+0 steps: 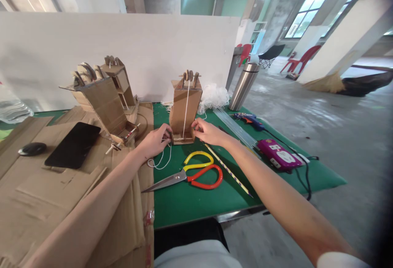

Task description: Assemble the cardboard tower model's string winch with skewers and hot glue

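Note:
A small cardboard model (186, 108) stands upright on the green table top, with round cardboard discs (189, 75) on an axle at its top. White string (187, 108) runs from the discs down to a thin wooden stick (181, 139) across its open base. My left hand (158, 140) is closed at the base's left side, pinching the stick's end; loose string (159, 165) hangs in a loop below it. At the right side of the base, my right hand (207, 132) pinches the model's edge; its fingertips are partly hidden.
Scissors (187, 175) and a pencil (230, 171) lie in front. To the right are glue sticks (236, 126), a glue gun (250, 119), a purple power strip (278, 154) and a steel flask (244, 87). Leftward, another cardboard model (102, 102), a phone (73, 144) and a mouse (32, 149) rest on cardboard.

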A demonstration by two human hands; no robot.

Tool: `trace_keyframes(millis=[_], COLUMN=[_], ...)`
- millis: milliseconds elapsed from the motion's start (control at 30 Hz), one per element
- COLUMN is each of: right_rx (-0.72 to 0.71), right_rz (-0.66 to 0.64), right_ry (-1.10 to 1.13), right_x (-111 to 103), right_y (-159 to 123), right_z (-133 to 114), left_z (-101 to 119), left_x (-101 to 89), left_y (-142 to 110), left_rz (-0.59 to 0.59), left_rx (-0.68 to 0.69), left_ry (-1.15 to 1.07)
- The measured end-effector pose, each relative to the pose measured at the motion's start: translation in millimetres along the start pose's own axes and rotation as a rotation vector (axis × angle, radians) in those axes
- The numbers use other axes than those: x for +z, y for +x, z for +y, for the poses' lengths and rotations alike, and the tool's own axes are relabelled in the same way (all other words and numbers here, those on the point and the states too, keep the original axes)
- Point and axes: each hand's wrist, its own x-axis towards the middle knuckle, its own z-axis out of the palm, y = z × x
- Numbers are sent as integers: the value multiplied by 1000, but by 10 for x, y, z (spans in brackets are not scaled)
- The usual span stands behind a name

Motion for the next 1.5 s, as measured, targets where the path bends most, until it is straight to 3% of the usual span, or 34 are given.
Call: trace_keyframes(millis=[767,1500], right_rx=[-29,-26], right_rz=[-12,-3], right_ry=[23,8], right_x=[31,33], right_y=[28,20], right_z=[65,75], left_z=[-120,-58], left_x=[41,20], left_y=[23,19], left_rz=[15,41], left_rx=[-100,-99], left_ry=[-143,-75])
